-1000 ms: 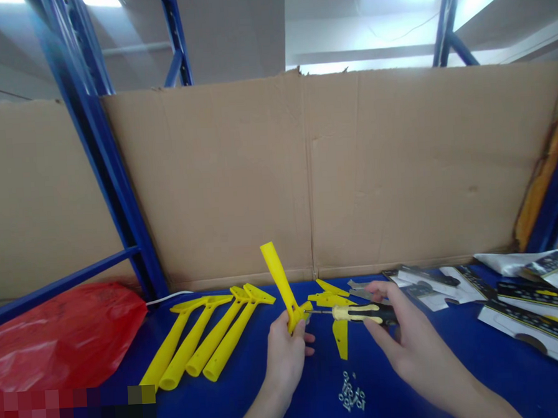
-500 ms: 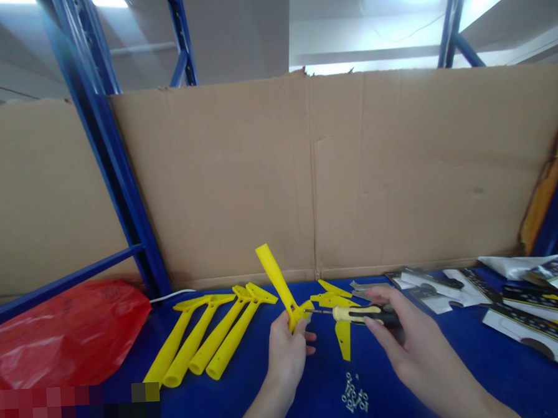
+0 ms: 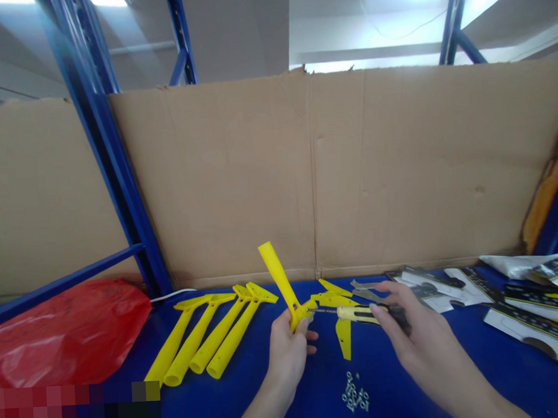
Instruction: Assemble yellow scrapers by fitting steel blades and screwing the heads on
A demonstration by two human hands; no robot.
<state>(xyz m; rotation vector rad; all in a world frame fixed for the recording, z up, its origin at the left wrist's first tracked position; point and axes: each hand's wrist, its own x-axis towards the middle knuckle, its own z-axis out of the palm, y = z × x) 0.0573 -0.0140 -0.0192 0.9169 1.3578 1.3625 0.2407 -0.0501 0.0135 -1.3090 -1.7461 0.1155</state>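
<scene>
Left hand [image 3: 287,351] is gripping a yellow handle [image 3: 279,276] above the table [image 3: 312,397], short of its back edge, right hand [image 3: 421,335] is gripping a screwdriver [image 3: 354,313] with its tip at the handle's lower end, four more handles [image 3: 236,337] lying left.

The right hand [image 3: 420,334] and screwdriver [image 3: 355,313] have shifted slightly rightward

Held handle [image 3: 279,277]: smooth plastic
Screwdriver [image 3: 354,313]: metal shaft
Fasteners [image 3: 352,395] below grip: shiny metal
Panel [image 3: 226,187] beyond grip: matt cardboard
</scene>
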